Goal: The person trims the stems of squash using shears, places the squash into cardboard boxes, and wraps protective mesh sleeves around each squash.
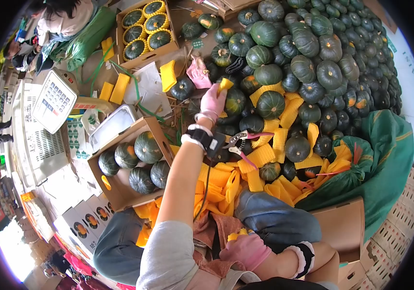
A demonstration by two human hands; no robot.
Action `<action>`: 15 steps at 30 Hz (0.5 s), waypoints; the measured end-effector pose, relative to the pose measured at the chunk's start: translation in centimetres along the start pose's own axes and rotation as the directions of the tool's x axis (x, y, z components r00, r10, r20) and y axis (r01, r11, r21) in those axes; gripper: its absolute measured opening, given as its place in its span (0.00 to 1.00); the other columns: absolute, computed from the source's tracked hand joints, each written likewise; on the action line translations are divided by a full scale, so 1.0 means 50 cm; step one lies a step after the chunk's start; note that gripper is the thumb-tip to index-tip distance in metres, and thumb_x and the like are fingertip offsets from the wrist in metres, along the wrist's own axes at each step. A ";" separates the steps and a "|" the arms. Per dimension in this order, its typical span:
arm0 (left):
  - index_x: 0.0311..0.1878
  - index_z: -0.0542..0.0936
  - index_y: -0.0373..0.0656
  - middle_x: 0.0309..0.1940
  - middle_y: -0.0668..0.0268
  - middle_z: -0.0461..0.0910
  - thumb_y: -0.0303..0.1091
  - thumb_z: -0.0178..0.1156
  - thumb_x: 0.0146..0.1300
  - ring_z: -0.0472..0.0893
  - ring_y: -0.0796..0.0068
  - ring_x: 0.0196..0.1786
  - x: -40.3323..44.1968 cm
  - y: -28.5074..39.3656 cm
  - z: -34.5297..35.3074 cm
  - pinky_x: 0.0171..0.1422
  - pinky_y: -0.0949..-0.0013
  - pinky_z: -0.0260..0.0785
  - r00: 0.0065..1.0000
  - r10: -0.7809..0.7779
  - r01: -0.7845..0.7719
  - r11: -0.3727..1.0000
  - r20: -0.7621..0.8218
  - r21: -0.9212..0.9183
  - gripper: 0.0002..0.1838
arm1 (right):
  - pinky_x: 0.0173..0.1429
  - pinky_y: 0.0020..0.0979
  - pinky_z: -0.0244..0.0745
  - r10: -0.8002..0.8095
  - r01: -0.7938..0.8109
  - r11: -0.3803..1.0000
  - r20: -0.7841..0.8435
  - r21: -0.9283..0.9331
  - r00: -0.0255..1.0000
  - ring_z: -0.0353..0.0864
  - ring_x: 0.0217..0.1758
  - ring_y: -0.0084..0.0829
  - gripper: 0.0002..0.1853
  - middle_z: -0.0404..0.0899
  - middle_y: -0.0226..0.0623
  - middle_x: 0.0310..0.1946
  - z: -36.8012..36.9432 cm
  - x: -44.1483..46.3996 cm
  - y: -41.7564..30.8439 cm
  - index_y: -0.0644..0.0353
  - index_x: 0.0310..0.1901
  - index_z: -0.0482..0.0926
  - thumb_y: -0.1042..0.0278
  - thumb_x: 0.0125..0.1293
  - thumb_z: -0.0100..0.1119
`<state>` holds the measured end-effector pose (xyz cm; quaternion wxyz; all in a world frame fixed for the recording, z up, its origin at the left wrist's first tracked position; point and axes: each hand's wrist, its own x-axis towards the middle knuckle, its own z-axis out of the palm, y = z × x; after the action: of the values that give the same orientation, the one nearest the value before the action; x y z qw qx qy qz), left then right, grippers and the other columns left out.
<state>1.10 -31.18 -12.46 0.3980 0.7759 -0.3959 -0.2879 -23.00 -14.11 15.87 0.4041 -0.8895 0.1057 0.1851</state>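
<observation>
My left hand [213,102], in a pink glove, reaches out over the near edge of the pumpkin pile. Its fingers are closed on a yellow foam net [225,85], beside a dark green pumpkin [236,102]. Close to my lap, my right hand [246,250], also gloved in pink, is closed around a bunched yellow foam net [238,235]. Pruning shears [239,143] with pink handles lie on the pumpkins and nets, right of my left wrist. Yellow nets [216,186] are heaped before my knees. A crumpled pink glove [198,73] lies beyond my left hand.
At left, a cardboard box [161,140] holds several bare pumpkins. A farther box [172,47] contains netted pumpkins. A scale [55,99] stands far left. Pumpkins [308,70] are piled high to the right, beside a green sack [385,159]. Another person [67,21] is at top left.
</observation>
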 end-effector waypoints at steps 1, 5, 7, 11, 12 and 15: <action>0.51 0.75 0.41 0.38 0.53 0.78 0.41 0.61 0.58 0.78 0.55 0.39 -0.016 0.008 0.009 0.47 0.63 0.71 0.996 0.076 -0.080 0.994 -0.045 -0.077 0.20 | 0.17 0.36 0.67 -0.006 0.006 1.000 -0.014 -0.005 1.000 0.78 0.23 0.36 0.04 0.73 0.32 0.20 0.004 0.002 0.000 0.47 0.23 0.76 0.60 0.48 0.54; 0.49 0.79 0.48 0.48 0.55 0.70 0.46 0.68 0.50 0.71 0.53 0.48 -0.130 0.109 -0.003 0.54 0.59 0.67 0.981 0.193 -0.192 0.976 0.006 0.103 0.23 | 0.17 0.37 0.66 0.007 -0.008 1.000 0.045 0.012 0.999 0.78 0.23 0.36 0.04 0.73 0.31 0.19 -0.012 0.018 -0.014 0.47 0.23 0.76 0.60 0.48 0.54; 0.45 0.82 0.50 0.48 0.56 0.70 0.52 0.67 0.49 0.69 0.52 0.49 -0.174 0.122 0.001 0.55 0.55 0.65 0.948 0.293 -0.302 0.952 0.120 0.057 0.23 | 0.17 0.38 0.66 -0.017 0.014 0.999 0.068 0.042 0.998 0.77 0.22 0.36 0.04 0.73 0.31 0.19 -0.021 0.027 -0.016 0.47 0.23 0.76 0.60 0.48 0.54; 0.40 0.82 0.48 0.48 0.55 0.72 0.48 0.60 0.57 0.70 0.50 0.48 -0.207 0.128 0.017 0.56 0.54 0.62 0.925 0.346 -0.351 0.937 0.155 0.002 0.16 | 0.17 0.38 0.65 0.179 -0.178 0.984 0.120 -0.018 0.977 0.77 0.23 0.36 0.05 0.74 0.31 0.20 -0.008 0.035 -0.034 0.47 0.25 0.77 0.59 0.48 0.54; 0.40 0.81 0.47 0.46 0.56 0.73 0.44 0.59 0.57 0.71 0.51 0.47 -0.202 0.125 0.021 0.55 0.55 0.63 0.927 0.347 -0.347 0.937 0.140 -0.025 0.13 | 0.18 0.38 0.66 0.181 -0.178 0.983 0.129 -0.038 0.975 0.77 0.22 0.37 0.05 0.74 0.31 0.20 -0.012 0.036 -0.037 0.47 0.25 0.77 0.59 0.48 0.54; 0.41 0.79 0.44 0.40 0.58 0.76 0.33 0.57 0.58 0.75 0.54 0.44 -0.181 0.114 0.030 0.52 0.59 0.67 0.947 0.309 -0.294 0.943 0.084 -0.153 0.08 | 0.19 0.38 0.66 0.039 -0.043 0.998 0.100 0.040 0.994 0.77 0.22 0.36 0.05 0.74 0.32 0.20 -0.013 0.036 -0.022 0.46 0.27 0.77 0.59 0.49 0.54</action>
<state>-6.93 -26.23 -7.24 0.4686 0.6600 -0.5098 -0.2914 -20.84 -13.98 16.28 0.4237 -0.8681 0.1077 0.2351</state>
